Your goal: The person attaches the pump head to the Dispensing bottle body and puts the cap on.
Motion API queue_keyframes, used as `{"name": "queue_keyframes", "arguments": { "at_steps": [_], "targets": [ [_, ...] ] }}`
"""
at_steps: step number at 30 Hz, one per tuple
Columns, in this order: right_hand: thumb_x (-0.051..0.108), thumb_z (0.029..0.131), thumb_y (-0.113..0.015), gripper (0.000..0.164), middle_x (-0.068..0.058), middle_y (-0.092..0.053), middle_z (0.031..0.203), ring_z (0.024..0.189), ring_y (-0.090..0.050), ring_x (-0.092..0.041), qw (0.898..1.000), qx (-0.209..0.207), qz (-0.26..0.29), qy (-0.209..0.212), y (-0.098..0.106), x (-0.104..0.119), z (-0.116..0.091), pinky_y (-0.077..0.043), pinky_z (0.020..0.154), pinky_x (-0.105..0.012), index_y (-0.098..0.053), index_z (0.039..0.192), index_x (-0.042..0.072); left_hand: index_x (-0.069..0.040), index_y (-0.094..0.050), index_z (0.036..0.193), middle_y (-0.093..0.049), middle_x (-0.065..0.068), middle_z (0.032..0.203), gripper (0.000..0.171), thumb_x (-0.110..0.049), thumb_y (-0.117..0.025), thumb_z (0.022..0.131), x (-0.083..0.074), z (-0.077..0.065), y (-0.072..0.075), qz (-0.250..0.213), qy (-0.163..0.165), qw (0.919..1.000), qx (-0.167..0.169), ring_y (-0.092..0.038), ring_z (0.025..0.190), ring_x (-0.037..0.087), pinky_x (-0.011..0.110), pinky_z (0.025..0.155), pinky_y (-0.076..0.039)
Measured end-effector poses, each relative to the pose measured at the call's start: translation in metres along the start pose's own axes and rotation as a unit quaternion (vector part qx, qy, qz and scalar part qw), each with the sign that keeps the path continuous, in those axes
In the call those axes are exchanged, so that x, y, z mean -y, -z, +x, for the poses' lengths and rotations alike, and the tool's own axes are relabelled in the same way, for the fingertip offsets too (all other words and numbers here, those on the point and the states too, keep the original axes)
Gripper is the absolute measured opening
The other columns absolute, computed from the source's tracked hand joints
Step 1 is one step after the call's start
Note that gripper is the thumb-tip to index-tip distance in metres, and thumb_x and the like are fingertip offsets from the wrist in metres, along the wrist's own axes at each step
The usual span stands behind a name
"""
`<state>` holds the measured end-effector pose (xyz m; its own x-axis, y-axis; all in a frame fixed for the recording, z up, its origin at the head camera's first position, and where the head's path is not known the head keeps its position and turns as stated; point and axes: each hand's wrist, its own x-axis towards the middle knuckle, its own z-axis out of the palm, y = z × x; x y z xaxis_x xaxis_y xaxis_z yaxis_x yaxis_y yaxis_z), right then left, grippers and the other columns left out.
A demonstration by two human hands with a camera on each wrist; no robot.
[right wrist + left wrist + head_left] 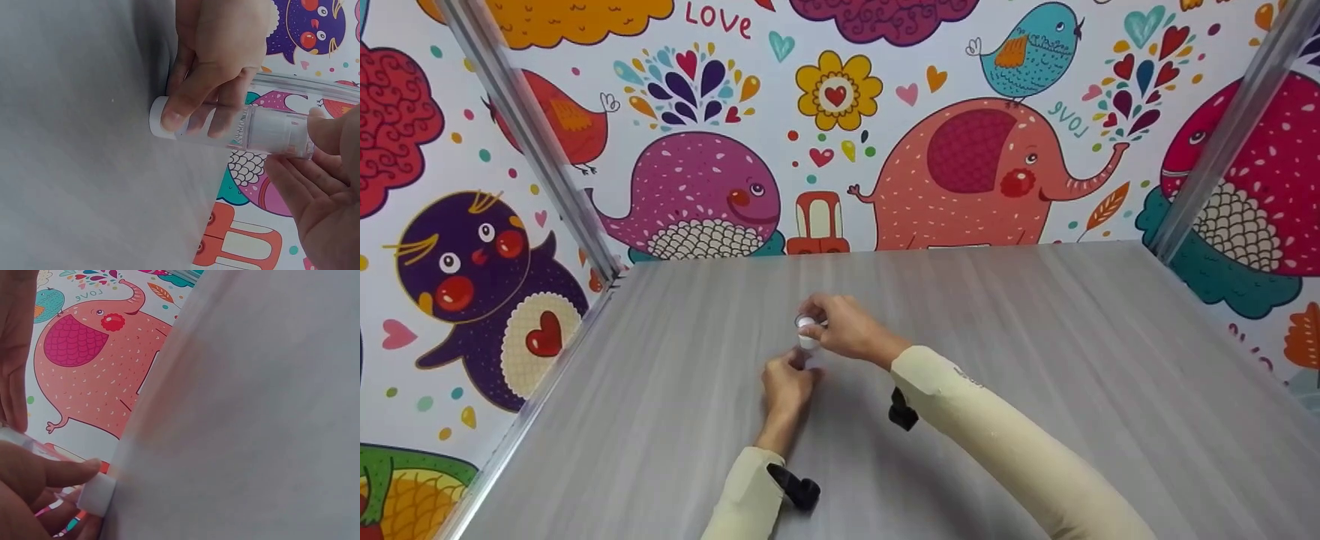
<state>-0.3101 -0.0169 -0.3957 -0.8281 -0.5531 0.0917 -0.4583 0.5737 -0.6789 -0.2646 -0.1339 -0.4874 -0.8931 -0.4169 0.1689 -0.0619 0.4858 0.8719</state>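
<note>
A slim clear bottle point(808, 342) stands upright at the table's middle, between both hands. In the right wrist view it has a white base point(158, 119) and a white pump top point(269, 130) under a clear cap point(300, 133). My left hand point(787, 386) grips the lower part, with its thumb on the white base and its fingers round the clear body. Higher up, my right hand point(847, 328) pinches the cap end between thumb and fingers. The left wrist view shows the base point(97, 495) at the tabletop, with the left fingers hiding much of the body.
A grey wood-grain table point(1035, 330) spreads around the hands. Behind it stands a wall point(840, 157) printed with cartoon animals, with a metal post point(529, 142) at the left corner and another post point(1215, 142) at the right. Black wrist cameras hang below both sleeves.
</note>
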Motion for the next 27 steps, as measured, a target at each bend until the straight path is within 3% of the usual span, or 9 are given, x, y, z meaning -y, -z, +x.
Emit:
{"name": "queue_keyframes", "arguments": {
  "at_steps": [6,12,17,20,23,27],
  "targets": [
    [0.02,0.097,-0.064,0.034,-0.008,-0.069,0.124,0.115,-0.068,-0.02,0.998,0.006,-0.036,0.041,-0.003,-0.008,-0.005,-0.056,0.094,-0.034,-0.061,0.129,0.008,0.0,-0.072,0.079,-0.058,0.001,0.063,0.013,0.0,-0.077,0.066,0.0,-0.002,0.002,0.007,-0.011,0.9999,0.004,-0.048,0.061,0.015,0.03,0.056,-0.038],
    [0.023,0.097,-0.065,0.043,-0.009,-0.068,0.129,0.116,-0.068,-0.021,0.996,-0.019,-0.029,0.083,-0.006,-0.018,-0.009,-0.055,0.095,-0.035,-0.058,0.136,0.006,0.001,-0.071,0.075,-0.054,-0.001,0.062,0.012,0.001,-0.078,0.066,0.001,-0.001,0.003,0.004,-0.033,0.9994,0.011,-0.048,0.06,0.014,0.028,0.056,-0.039],
    [0.025,0.094,-0.069,0.055,-0.012,-0.066,0.134,0.119,-0.067,-0.024,0.996,-0.023,-0.011,0.081,-0.006,-0.022,-0.01,-0.055,0.096,-0.036,-0.052,0.142,0.006,0.002,-0.07,0.079,-0.056,0.002,0.064,0.013,0.007,-0.069,0.067,0.001,-0.001,0.005,0.008,-0.007,0.9995,0.03,-0.048,0.063,0.017,0.029,0.058,-0.039],
    [0.03,0.092,-0.072,0.064,-0.014,-0.06,0.142,0.125,-0.063,-0.027,0.997,-0.024,0.002,0.067,-0.003,-0.025,-0.014,-0.054,0.098,-0.039,-0.047,0.147,0.007,0.004,-0.075,0.101,-0.072,0.012,0.081,0.033,0.008,-0.064,0.07,0.0,-0.001,0.007,0.008,0.019,0.9992,0.033,-0.06,0.077,0.023,0.036,0.071,-0.05],
    [0.032,0.091,-0.072,0.065,-0.014,-0.057,0.146,0.127,-0.061,-0.03,0.998,-0.039,0.0,0.054,0.001,-0.032,-0.02,-0.053,0.099,-0.042,-0.048,0.147,0.009,0.006,-0.065,0.126,-0.076,0.02,0.105,0.052,0.01,-0.059,0.075,-0.001,0.0,0.01,-0.003,0.041,0.9982,0.044,-0.068,0.101,0.03,0.043,0.093,-0.052],
    [0.033,0.095,-0.067,0.052,-0.013,-0.059,0.141,0.125,-0.061,-0.03,0.996,-0.065,-0.029,0.061,0.006,-0.042,-0.03,-0.052,0.101,-0.043,-0.055,0.139,0.008,0.008,-0.063,0.126,-0.073,0.023,0.113,0.046,0.01,-0.059,0.08,0.0,0.001,0.018,-0.018,0.05,0.9967,0.061,-0.068,0.112,0.035,0.045,0.1,-0.05]
  ]
}}
